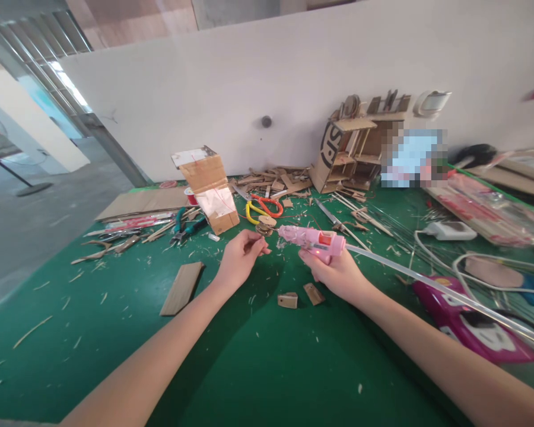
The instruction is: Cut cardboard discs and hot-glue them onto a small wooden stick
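Observation:
My right hand (333, 273) is wrapped round the grip of a pink glue gun (311, 238), its nozzle pointing left. A long clear glue stick (391, 265) runs out of the gun's back end. My left hand (242, 258) is closed in a pinch at a small round cardboard piece (265, 228), right at the nozzle tip. Just behind lie scissors (267, 206) with yellow and orange handles. Two small cardboard pieces with holes, one (287, 300) and another (314, 293), rest on the green table between my forearms.
A folded cardboard stand (211, 190) rises behind my left hand, with pliers (187, 230) beside it. A cardboard shelf model (347, 151) stands at the back right. Cardboard scraps (276, 179) lie along the wall. A magenta device (471, 323) and a white cable (454, 270) are on the right.

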Demonstrator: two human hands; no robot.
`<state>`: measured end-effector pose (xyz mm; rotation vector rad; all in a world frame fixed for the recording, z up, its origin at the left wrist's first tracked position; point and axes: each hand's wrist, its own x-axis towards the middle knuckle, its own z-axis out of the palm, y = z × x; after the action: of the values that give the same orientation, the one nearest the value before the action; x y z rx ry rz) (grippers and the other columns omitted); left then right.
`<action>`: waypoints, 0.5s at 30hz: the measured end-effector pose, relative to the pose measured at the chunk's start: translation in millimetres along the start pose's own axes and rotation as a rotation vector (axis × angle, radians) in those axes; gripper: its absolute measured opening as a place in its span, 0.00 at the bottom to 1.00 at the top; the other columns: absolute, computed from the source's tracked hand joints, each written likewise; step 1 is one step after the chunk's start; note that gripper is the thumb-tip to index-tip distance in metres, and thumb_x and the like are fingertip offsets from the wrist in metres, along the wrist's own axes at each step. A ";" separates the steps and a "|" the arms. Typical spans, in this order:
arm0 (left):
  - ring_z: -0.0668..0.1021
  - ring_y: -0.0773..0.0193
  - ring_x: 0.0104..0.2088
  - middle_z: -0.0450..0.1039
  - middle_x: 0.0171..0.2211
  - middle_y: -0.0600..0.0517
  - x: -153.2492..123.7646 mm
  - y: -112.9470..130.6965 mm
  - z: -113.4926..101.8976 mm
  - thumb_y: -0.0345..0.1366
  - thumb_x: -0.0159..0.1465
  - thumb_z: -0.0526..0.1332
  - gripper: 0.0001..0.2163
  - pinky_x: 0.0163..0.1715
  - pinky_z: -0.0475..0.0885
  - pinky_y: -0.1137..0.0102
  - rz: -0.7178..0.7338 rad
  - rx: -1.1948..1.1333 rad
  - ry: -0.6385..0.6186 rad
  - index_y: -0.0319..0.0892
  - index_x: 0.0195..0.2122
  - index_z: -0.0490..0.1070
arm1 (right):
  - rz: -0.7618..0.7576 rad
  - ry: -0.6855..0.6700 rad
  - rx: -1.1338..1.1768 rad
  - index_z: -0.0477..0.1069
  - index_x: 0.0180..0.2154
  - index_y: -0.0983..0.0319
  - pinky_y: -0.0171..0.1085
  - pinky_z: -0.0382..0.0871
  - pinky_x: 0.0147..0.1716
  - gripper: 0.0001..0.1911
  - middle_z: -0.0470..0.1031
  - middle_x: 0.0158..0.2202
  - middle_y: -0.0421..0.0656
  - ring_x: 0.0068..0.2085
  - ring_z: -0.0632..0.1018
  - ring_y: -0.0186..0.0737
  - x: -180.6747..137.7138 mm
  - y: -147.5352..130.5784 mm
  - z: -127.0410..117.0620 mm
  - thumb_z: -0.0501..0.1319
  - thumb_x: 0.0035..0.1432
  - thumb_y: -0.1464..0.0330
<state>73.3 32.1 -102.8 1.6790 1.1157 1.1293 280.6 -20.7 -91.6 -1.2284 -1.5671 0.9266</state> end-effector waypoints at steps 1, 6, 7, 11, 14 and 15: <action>0.80 0.62 0.32 0.73 0.29 0.51 -0.2 0.8 0.0 0.43 0.62 0.58 0.10 0.34 0.74 0.67 -0.002 0.000 0.002 0.40 0.34 0.65 | -0.003 0.001 0.000 0.68 0.47 0.61 0.34 0.63 0.20 0.18 0.60 0.19 0.33 0.19 0.63 0.30 -0.2 0.1 -0.3 0.58 0.58 0.59; 0.80 0.61 0.32 0.74 0.29 0.51 -1.3 2.5 -0.5 0.43 0.61 0.59 0.10 0.34 0.74 0.66 -0.009 0.000 0.010 0.40 0.33 0.65 | -0.006 -0.001 -0.010 0.68 0.46 0.61 0.34 0.63 0.21 0.17 0.60 0.19 0.33 0.19 0.64 0.30 0.1 1.1 -1.0 0.58 0.58 0.59; 0.80 0.61 0.32 0.74 0.29 0.51 -1.4 2.1 -0.7 0.43 0.61 0.59 0.10 0.34 0.74 0.66 -0.010 -0.003 0.012 0.41 0.33 0.65 | -0.007 -0.003 -0.011 0.68 0.45 0.61 0.33 0.63 0.20 0.16 0.60 0.19 0.33 0.19 0.64 0.31 0.2 1.3 -1.0 0.58 0.58 0.59; 0.80 0.61 0.31 0.74 0.27 0.52 -1.4 0.7 -0.9 0.43 0.60 0.60 0.11 0.33 0.74 0.67 -0.010 -0.009 0.015 0.41 0.32 0.64 | 0.000 -0.015 -0.016 0.68 0.42 0.61 0.33 0.61 0.19 0.15 0.60 0.18 0.33 0.19 0.65 0.31 0.0 1.9 -1.1 0.57 0.58 0.58; 0.79 0.62 0.31 0.74 0.28 0.51 -1.5 1.8 -0.9 0.43 0.60 0.60 0.11 0.33 0.73 0.67 -0.013 -0.001 0.012 0.41 0.32 0.64 | 0.002 -0.019 -0.012 0.68 0.42 0.61 0.33 0.61 0.19 0.15 0.60 0.18 0.33 0.19 0.65 0.31 -0.3 2.2 -1.0 0.57 0.58 0.58; 0.79 0.62 0.31 0.74 0.28 0.51 -1.6 2.5 -0.9 0.43 0.60 0.60 0.10 0.33 0.73 0.67 -0.015 0.003 0.011 0.41 0.32 0.64 | 0.003 -0.019 -0.013 0.68 0.42 0.61 0.33 0.61 0.19 0.15 0.60 0.18 0.33 0.19 0.65 0.31 -0.4 2.3 -1.0 0.57 0.58 0.58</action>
<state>72.7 30.0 -100.6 1.6661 1.1355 1.1292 282.2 -20.6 -93.5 -1.2346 -1.5887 0.9345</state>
